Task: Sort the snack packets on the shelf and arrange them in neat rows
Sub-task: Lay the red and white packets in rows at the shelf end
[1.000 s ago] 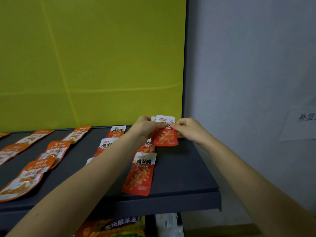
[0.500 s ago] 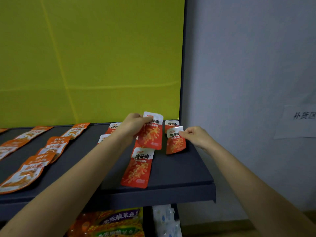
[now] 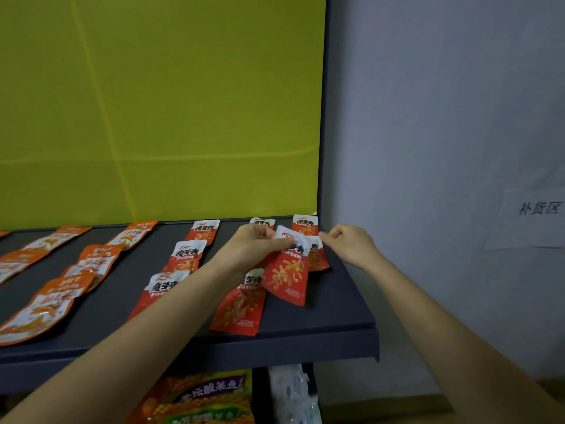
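Snack packets lie across the dark shelf [image 3: 333,313]: orange ones at the left, red ones at the right. Your left hand [image 3: 255,246] is pinched on the white top of one red packet [image 3: 287,270], lifted and tilted over the right column. Your right hand [image 3: 348,244] has its fingers closed at the top corner of the packet beneath [image 3: 318,258]; whether it truly grips is unclear. Lay the lifted packet flat in front of it, label upright, edges square with the neighbouring front packet [image 3: 241,304].
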